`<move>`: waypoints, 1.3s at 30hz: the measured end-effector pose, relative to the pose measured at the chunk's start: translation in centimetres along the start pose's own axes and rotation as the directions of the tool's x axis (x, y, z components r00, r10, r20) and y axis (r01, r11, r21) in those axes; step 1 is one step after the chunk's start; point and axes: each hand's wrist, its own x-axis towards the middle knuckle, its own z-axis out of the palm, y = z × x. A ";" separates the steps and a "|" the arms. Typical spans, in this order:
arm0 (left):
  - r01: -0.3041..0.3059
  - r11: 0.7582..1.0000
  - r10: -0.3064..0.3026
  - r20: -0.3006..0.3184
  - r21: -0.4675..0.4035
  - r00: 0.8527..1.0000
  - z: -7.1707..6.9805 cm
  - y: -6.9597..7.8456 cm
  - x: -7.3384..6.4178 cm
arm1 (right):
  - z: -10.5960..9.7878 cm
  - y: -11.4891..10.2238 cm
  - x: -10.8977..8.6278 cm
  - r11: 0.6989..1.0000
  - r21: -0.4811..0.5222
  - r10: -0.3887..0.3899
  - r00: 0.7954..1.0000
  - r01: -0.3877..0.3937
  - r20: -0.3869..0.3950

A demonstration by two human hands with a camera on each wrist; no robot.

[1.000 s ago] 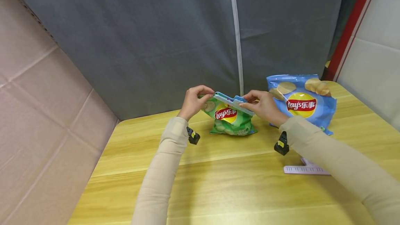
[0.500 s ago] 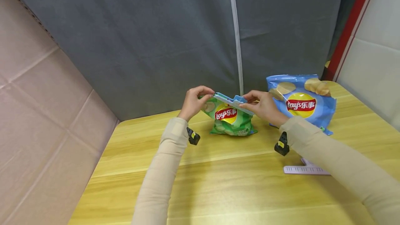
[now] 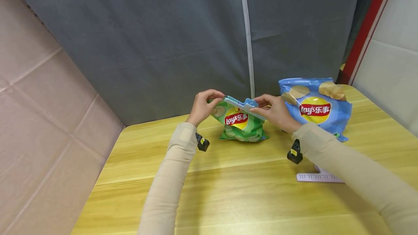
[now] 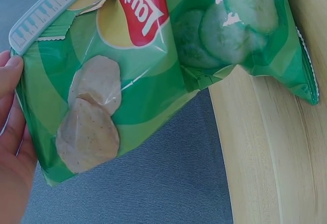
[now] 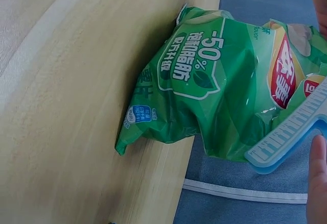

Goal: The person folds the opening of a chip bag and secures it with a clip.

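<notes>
A green Lay's chip bag [image 3: 243,132] stands on the table, its top folded over. A light blue bag-sealing clip [image 3: 241,106] lies slantwise across that fold. My left hand [image 3: 203,107] pinches the bag's upper left corner, beside one end of the clip. In the left wrist view, the thumb [image 4: 10,75] is by the clip's rounded tip. My right hand [image 3: 275,111] pinches the clip's handle between thumb and fingers. The right wrist view shows the ruler-like marks on the clip's bar [image 5: 291,127]; most of the right hand is cut off there.
A blue Lay's bag [image 3: 337,113] stands upright behind the right forearm. Nearer the front, a pale purple clip [image 3: 315,177] lies on the wooden table [image 3: 248,198], partly hidden by the right sleeve. A grey curtain [image 3: 183,46] hangs along the table's far edge.
</notes>
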 end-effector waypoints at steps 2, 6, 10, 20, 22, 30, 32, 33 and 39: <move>0.004 1.000 -0.004 -0.001 -0.003 1.000 0.0 0.0 0.0 | 0.0 0.0 0.0 1.000 0.004 0.003 1.000 -0.003 0.005; 0.001 1.000 -0.001 -0.006 -0.008 1.000 0.1 0.2 -0.1 | 0.0 -0.1 0.0 1.000 0.015 0.015 1.000 -0.015 0.016; -0.025 1.000 0.025 -0.009 -0.001 1.000 0.1 0.2 -0.1 | 0.0 -0.1 0.0 0.999 0.030 0.027 0.999 -0.028 0.031; -0.101 0.990 0.102 -0.004 0.101 0.995 0.2 0.3 0.1 | -0.3 0.2 0.0 0.997 0.049 0.053 0.996 -0.056 0.067; -0.117 0.986 0.118 -0.007 0.118 0.993 0.3 0.3 0.1 | -0.3 0.3 0.0 0.997 0.049 0.063 0.995 -0.067 0.071; -0.131 0.984 0.134 -0.014 0.121 0.991 0.5 0.5 0.2 | -0.4 0.6 -0.2 0.996 0.068 0.051 0.996 -0.056 0.070; -0.128 0.984 0.131 -0.015 0.122 0.991 0.6 0.5 0.2 | -0.4 0.6 -0.2 0.996 0.072 0.048 0.996 -0.053 0.070; -0.128 0.984 0.131 -0.016 0.123 0.991 0.6 0.5 0.2 | -0.4 0.6 -0.2 0.996 0.073 0.049 0.996 -0.054 0.070; -0.138 0.984 0.141 -0.024 0.112 0.990 0.8 0.5 0.2 | -0.6 0.4 -0.3 0.996 0.072 0.050 0.996 -0.056 0.075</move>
